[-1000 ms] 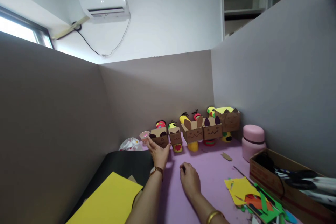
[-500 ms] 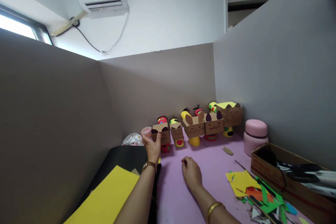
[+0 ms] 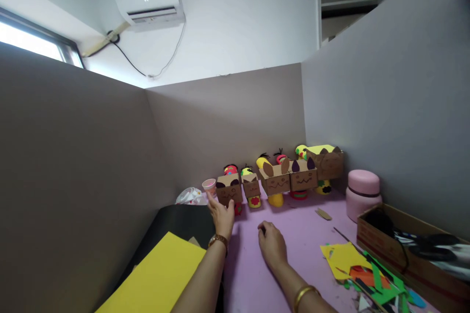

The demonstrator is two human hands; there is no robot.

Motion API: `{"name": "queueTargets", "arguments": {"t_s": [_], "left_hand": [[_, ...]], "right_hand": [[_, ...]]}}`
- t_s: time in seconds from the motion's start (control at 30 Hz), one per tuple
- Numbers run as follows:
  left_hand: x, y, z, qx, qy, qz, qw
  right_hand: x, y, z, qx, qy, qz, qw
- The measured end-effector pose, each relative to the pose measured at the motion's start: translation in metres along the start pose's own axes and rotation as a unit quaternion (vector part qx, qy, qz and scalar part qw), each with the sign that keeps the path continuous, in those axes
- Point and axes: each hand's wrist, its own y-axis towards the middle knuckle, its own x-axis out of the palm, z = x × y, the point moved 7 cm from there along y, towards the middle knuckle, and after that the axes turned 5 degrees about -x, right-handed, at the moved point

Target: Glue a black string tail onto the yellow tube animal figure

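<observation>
My left hand [image 3: 222, 216] is open, with thumb and fingers apart, just in front of the leftmost cardboard box with a drawn animal face [image 3: 229, 192]. Its fingertips come close to a small paper cup [image 3: 209, 186]; I cannot tell whether they touch the box. That box has dark ears and sits against a red decorated roll. My right hand [image 3: 272, 245] rests on the purple tabletop [image 3: 246, 264] with its fingers curled in and nothing visible in them. To the right of the first box stand a narrow cat-faced box [image 3: 251, 188], a long-eared box [image 3: 276, 183] and more face boxes.
Yellow sheets [image 3: 157, 274] lie over a black sheet [image 3: 183, 217] on the left. Paper scraps [image 3: 382, 279] lie at right, beside an open cardboard box of tools [image 3: 407, 254] and a pink jar [image 3: 363, 195]. Grey partitions [image 3: 227, 117] enclose the table.
My left hand has drawn back a little towards me and to the right, lower against the leftmost box's face. The right hand stays in place. The view has shifted slightly.
</observation>
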Motion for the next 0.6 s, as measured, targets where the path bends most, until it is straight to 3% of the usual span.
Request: {"name": "queueTargets", "arguments": {"t_s": [0.13, 0.23, 0.33, 0.43, 0.6], "left_hand": [[0.0, -0.019, 0.004, -0.018, 0.014, -0.005, 1.0], [0.004, -0.05, 0.012, -0.024, 0.012, -0.029, 0.999], [0.012, -0.094, 0.021, -0.025, 0.0, -0.099, 0.995], [0.016, -0.144, 0.026, -0.024, -0.014, -0.203, 0.979], [-0.013, -0.198, 0.021, -0.001, -0.058, -0.288, 0.956]], "right_hand": [[0.0, 0.0, 0.0, -0.001, 0.003, 0.004, 1.0], [0.001, 0.0, 0.001, -0.003, 0.012, 0.004, 1.0], [0.002, -0.001, 0.002, -0.015, 0.033, -0.003, 0.999], [0.002, -0.002, 0.003, -0.017, 0.052, -0.013, 0.998], [0.0, -0.003, 0.008, 0.011, 0.09, -0.035, 0.995]]}}
